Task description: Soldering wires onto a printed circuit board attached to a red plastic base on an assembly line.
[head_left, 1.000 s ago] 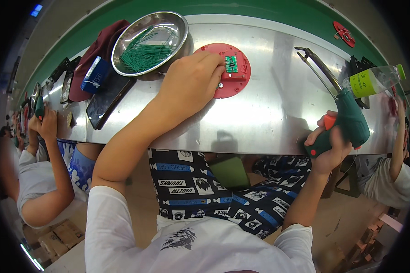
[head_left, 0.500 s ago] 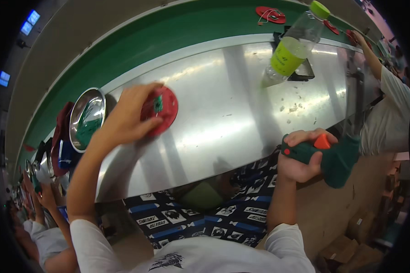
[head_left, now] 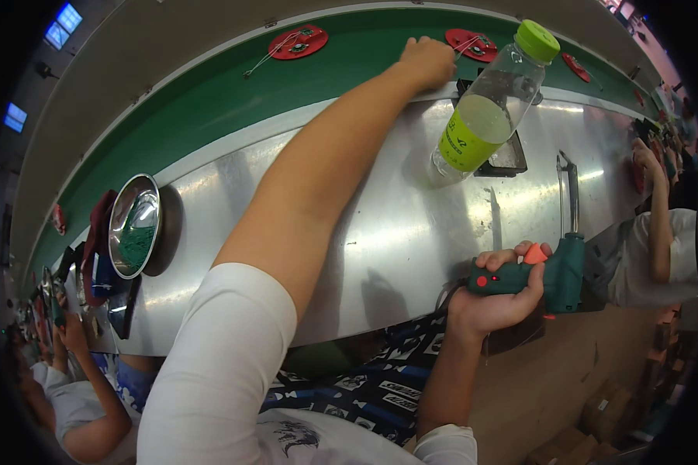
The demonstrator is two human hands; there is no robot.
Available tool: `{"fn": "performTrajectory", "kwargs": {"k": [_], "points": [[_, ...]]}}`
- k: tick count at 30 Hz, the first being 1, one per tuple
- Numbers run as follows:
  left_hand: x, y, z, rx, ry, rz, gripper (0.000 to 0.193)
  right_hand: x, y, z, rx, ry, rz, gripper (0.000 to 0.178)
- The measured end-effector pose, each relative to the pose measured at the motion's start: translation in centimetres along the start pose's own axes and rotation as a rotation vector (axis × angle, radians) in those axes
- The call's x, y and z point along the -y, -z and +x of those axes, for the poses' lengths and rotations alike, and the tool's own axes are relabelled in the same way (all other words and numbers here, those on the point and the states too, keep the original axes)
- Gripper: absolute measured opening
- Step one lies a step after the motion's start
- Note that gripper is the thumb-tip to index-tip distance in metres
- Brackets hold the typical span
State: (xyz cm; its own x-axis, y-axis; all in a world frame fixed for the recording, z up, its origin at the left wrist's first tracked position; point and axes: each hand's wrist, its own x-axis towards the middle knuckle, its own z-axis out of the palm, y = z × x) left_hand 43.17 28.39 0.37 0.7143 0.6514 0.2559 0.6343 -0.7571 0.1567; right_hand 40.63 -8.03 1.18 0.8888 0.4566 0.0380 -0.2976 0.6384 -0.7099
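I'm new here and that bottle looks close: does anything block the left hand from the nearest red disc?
Nothing visible does: the left hand is right beside the red disc. The bottle stands closer in, on the metal table.

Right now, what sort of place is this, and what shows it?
Probably a factory assembly line: wired red discs lie along a green strip, the right hand holds a soldering gun, and another person is alongside.

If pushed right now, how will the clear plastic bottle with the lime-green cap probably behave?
The bottle may tip easily, since it looks tall and narrow. Once down, it could roll, its body being round. The clear plastic probably flexes.
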Motion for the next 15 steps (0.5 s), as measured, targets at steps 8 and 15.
{"fn": "performTrajectory", "kwargs": {"k": [8, 15], "points": [[9.3, 8.5, -12.3, -0.033, 0.151, 0.260, 0.028, 0.6, -0.2, 0.6, 0.072, 0.015, -0.064, 0.032], [16.2, 10.1, -15.4, -0.413, -0.081, 0.004, 0.036, -0.3, 0.9, 0.6, 0.093, -0.083, -0.016, 0.030]]}}
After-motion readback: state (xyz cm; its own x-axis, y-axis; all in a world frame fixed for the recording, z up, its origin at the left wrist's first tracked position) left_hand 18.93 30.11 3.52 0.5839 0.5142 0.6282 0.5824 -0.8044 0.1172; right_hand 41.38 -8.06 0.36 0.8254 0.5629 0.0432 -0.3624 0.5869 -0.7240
